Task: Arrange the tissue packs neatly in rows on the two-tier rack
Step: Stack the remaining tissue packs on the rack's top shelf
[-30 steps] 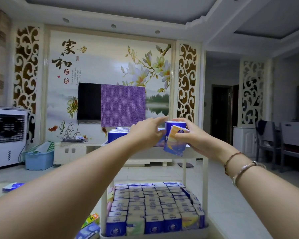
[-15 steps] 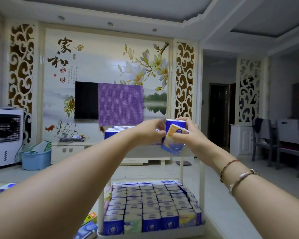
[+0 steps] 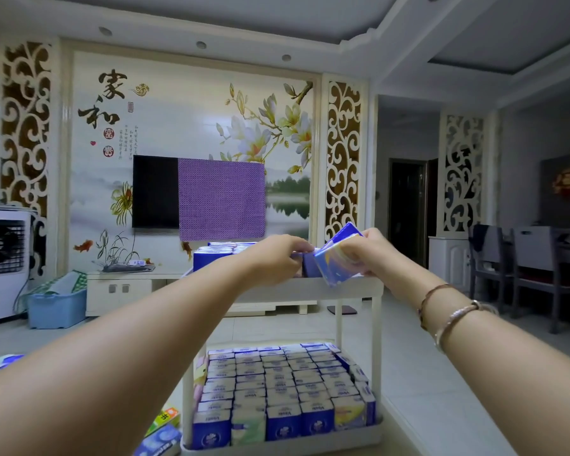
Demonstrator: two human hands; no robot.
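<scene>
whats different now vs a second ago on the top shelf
The tissue pack gripped in the right hand has tipped over to lean right and sits lower against the top tier's front edge. The left hand has gone from reaching flat to curling down onto the packs beside it. The full lower tier is unchanged.
</scene>
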